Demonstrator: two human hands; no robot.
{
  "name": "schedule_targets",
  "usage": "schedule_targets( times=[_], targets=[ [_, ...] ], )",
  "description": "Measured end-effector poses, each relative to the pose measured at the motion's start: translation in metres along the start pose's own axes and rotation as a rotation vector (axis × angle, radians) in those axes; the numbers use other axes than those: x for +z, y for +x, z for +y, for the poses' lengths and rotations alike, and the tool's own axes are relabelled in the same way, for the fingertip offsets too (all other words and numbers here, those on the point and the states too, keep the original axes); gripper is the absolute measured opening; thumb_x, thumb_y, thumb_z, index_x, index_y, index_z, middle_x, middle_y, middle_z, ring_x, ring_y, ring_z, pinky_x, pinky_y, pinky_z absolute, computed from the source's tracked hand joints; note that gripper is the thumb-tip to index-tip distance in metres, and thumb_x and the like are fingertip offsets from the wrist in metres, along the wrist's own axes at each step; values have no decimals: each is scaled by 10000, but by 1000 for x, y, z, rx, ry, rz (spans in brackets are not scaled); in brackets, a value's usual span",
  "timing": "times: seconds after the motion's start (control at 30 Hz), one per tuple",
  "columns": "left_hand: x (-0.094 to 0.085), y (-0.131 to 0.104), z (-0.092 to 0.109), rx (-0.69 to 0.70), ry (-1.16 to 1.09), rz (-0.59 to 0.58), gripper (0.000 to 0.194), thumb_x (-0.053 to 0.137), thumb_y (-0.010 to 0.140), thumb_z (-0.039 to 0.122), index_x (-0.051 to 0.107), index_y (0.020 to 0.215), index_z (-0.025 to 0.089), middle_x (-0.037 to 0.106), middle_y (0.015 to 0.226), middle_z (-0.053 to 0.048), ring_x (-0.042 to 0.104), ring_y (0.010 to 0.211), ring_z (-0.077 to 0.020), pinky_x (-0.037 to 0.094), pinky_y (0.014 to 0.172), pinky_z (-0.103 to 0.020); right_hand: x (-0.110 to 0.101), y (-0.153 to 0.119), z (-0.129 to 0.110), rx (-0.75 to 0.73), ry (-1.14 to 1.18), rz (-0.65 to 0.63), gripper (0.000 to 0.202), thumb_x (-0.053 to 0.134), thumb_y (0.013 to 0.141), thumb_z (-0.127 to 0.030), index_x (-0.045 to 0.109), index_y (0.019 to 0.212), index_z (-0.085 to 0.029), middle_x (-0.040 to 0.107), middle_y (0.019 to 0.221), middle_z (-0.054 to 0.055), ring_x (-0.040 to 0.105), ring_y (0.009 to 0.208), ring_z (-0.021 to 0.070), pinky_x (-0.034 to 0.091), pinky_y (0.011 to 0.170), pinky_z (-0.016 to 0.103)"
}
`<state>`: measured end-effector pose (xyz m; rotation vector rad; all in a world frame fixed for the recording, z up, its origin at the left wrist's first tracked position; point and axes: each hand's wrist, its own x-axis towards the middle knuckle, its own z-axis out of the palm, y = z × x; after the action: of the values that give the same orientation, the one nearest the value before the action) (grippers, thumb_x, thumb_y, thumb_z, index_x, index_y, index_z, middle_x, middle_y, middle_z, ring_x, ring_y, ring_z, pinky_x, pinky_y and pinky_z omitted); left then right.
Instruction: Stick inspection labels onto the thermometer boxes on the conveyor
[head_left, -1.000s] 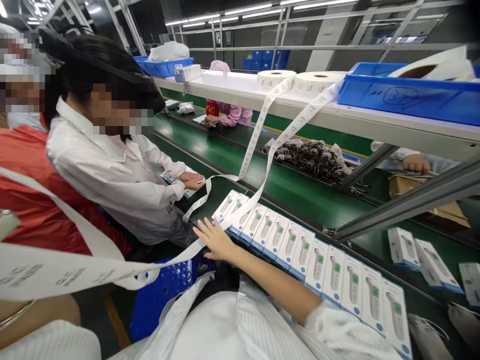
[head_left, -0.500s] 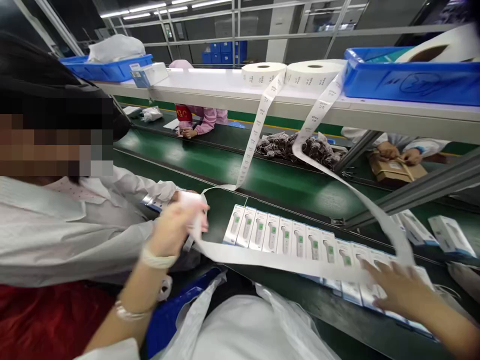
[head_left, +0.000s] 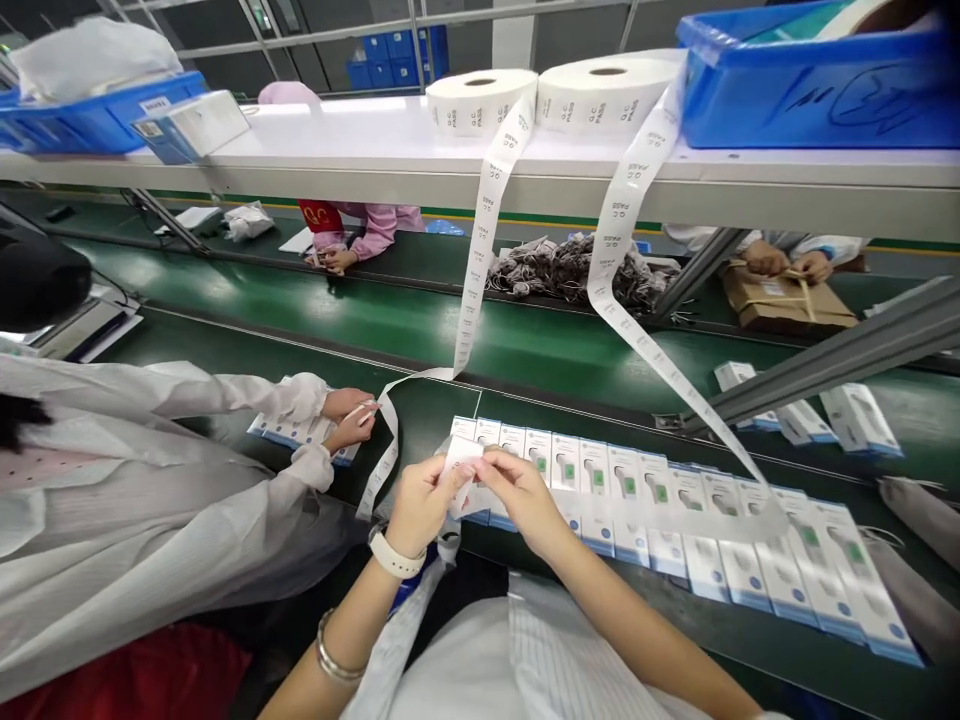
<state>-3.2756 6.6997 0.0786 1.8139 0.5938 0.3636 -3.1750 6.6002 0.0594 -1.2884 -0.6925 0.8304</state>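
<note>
My left hand (head_left: 421, 498) pinches the label strip (head_left: 664, 362), a white band printed "Q.C. PASS", near its end. Close beside it, my right hand (head_left: 525, 493) is closed on the same strip, fingertips almost touching those of the left. From the right-hand label roll (head_left: 609, 92) on the shelf, the strip hangs down, bends at the right and runs back left to my hands, its plain side showing. Beneath it stands a row of white and blue boxes (head_left: 596, 488) with a device pictured on them. My hands partly hide the boxes at the left end.
A second label roll (head_left: 480, 102) feeds another strip to a co-worker's hands (head_left: 351, 415) at left. The shelf (head_left: 337, 150) also bears blue bins (head_left: 817, 95). A metal strut (head_left: 817, 350) slants down at right. Across the green belt (head_left: 360, 320), other people's hands work near grey cables (head_left: 577, 270).
My right hand has moved left from the boxes to meet my left hand at the strip. My left hand has come right and down, away from the co-worker. The view has shifted downward.
</note>
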Motion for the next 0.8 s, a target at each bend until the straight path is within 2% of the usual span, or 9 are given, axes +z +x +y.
schedule_targets(
  times=[0.07, 0.13, 0.2, 0.3, 0.4, 0.5, 0.6, 0.7, 0.8],
  targets=[
    [2, 2, -6, 49, 96, 20, 322, 452, 831, 355, 553, 605, 150, 532, 516, 14, 460, 483, -104, 355, 492, -229, -7, 4, 2, 43, 5, -18, 286, 529, 781, -444, 540, 658, -187, 493, 648, -12, 483, 642, 123, 414, 615, 243],
    [4, 6, -9, 143, 191, 162, 227, 488, 813, 331, 557, 688, 154, 542, 618, 4, 486, 561, -116, 380, 544, -238, -12, 10, 2, 87, -14, -20, 303, 527, 781, -450, 523, 639, -182, 484, 606, -20, 461, 592, 112, 392, 574, 231],
    [3, 11, -9, 258, 256, 316, 207, 567, 761, 311, 561, 903, 160, 574, 882, -55, 533, 787, -168, 423, 687, -285, -15, 17, 0, 109, -37, -28, 312, 532, 781, -444, 514, 618, -179, 480, 579, -24, 452, 569, 106, 378, 562, 227],
    [3, 22, -8, 351, 230, 283, 379, 579, 756, 272, 502, 1118, 191, 496, 1174, -114, 428, 1106, -242, 352, 921, -411, -19, 26, -1, 98, -46, -62, 305, 540, 778, -431, 508, 606, -181, 481, 574, -23, 462, 571, 111, 374, 566, 231],
    [5, 31, -10, 310, 7, 199, 194, 519, 801, 237, 570, 980, 181, 576, 1028, -105, 464, 1080, -241, 339, 947, -441, -22, 33, -1, 22, -135, -39, 299, 538, 782, -410, 495, 589, -186, 474, 590, -23, 458, 589, 116, 368, 576, 238],
    [8, 36, -15, 192, -205, 202, 186, 544, 788, 235, 561, 962, 170, 581, 943, -90, 532, 961, -217, 408, 870, -389, -24, 39, 0, -53, -226, -31, 296, 531, 793, -377, 478, 571, -188, 455, 591, -27, 437, 585, 112, 358, 578, 240],
    [9, 40, -17, 142, -237, 180, 219, 561, 778, 243, 567, 987, 177, 565, 900, -67, 545, 865, -182, 434, 783, -323, -24, 42, 2, -77, -258, -36, 280, 520, 804, -364, 482, 587, -192, 448, 591, -29, 433, 580, 110, 357, 571, 240],
    [10, 43, -18, 177, -212, 186, 98, 562, 777, 228, 596, 846, 167, 544, 826, -48, 532, 811, -162, 422, 746, -296, -23, 43, 5, -95, -266, 3, 255, 521, 806, -351, 479, 608, -196, 448, 592, -33, 442, 575, 107, 366, 567, 237],
    [11, 46, -19, 161, -201, 240, 80, 561, 777, 233, 581, 748, 161, 539, 772, -42, 521, 774, -159, 413, 720, -289, -21, 44, 9, -119, -234, 73, 160, 597, 754, -334, 501, 796, -213, 507, 705, -22, 497, 658, 120, 408, 629, 249]
  ],
)
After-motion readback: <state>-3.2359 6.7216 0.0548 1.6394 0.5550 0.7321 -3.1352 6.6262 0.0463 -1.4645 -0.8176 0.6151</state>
